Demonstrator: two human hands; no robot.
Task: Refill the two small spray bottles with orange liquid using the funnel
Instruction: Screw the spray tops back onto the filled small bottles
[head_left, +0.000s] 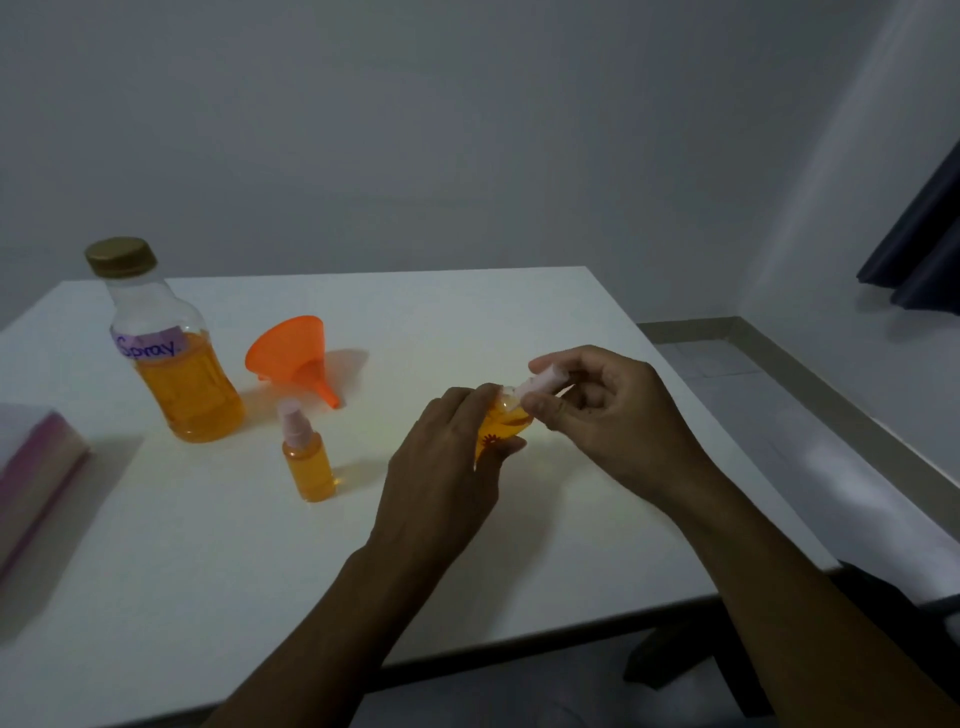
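Bottle (501, 428) between both hands (447, 467)

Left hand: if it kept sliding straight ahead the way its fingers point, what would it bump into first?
Apart from the small bottle it already holds, the left hand would probably meet the right hand at the spray cap; depth is uncertain.

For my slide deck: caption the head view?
Left hand steadies small spray bottle while right hand grips its pink spray top.

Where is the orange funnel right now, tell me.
In the head view, the orange funnel lies on its side on the white table, left of centre, between the big labelled bottle and both hands, just behind the standing small spray bottle.
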